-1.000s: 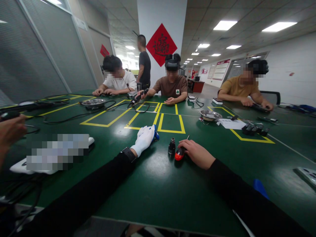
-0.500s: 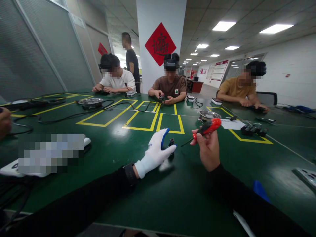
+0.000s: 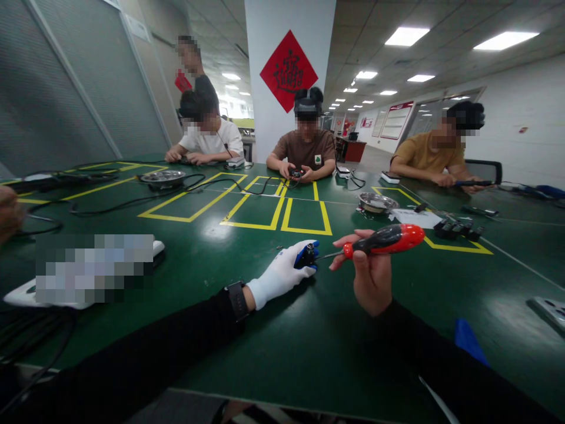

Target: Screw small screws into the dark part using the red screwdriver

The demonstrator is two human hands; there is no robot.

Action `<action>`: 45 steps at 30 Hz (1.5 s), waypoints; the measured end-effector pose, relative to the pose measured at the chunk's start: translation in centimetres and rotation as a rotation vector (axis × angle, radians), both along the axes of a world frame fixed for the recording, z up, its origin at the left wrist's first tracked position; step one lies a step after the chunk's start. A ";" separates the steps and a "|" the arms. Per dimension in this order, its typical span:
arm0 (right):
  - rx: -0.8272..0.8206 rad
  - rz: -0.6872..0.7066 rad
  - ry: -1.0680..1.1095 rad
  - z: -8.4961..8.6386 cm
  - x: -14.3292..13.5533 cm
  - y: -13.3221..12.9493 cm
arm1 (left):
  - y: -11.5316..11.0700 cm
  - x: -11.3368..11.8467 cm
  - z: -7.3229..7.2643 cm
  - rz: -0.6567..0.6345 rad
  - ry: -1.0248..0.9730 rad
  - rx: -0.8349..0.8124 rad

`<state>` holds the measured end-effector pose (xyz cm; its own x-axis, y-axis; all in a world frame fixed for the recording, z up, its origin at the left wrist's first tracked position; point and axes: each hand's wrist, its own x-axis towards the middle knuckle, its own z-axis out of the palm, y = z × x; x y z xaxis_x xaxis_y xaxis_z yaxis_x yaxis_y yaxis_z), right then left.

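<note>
My left hand (image 3: 285,270), in a white glove with blue-coated fingers, is closed round a small black part (image 3: 308,257) low over the green table. The fingers cover much of this part, and its kind is not clear. A screwdriver (image 3: 388,238) with a red and black handle is in my bare right hand (image 3: 369,277), held nearly level. Its thin shaft points left, and the tip ends beside the black part; whether it touches, I cannot tell.
On the green table (image 3: 265,365) are yellow tape outlines, a metal bowl (image 3: 377,202) and several black parts (image 3: 457,228) near white paper (image 3: 415,218). A white power strip (image 3: 159,250) lies left. Several people sit around the table; another person (image 3: 205,88) stands behind.
My left hand has closed round the black part, which stood on the table beside its open fingers. The screwdriver has levelled out, and its tip has come left to the part.
</note>
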<state>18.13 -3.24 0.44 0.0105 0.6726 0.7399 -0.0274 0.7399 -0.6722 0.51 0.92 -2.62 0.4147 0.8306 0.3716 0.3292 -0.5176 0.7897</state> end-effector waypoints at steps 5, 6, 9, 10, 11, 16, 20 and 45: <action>-0.017 0.041 -0.084 -0.4 0.2 0.1 | -0.3 0.1 0.4 0.000 0.012 -0.014; -0.018 0.048 -0.089 -0.4 0.2 0.1 | -0.3 0.1 0.4 -0.001 0.013 -0.016; -0.010 0.052 -0.076 -0.4 0.1 0.1 | -0.2 0.1 0.4 0.006 0.016 -0.014; -0.007 0.052 -0.070 -0.4 0.1 0.1 | -0.2 0.1 0.4 0.010 0.017 -0.013; -0.007 0.053 -0.066 -0.4 0.1 0.1 | -0.3 0.1 0.4 0.014 0.016 -0.012; -0.001 0.047 -0.071 -0.3 0.1 0.2 | -0.6 0.2 0.9 0.005 0.038 -0.077; 0.006 0.045 -0.059 -0.3 0.1 0.1 | -0.7 0.1 1.0 0.020 0.050 -0.059; -0.026 0.062 -0.042 -0.3 0.1 0.0 | -0.9 0.3 1.2 0.013 0.056 -0.081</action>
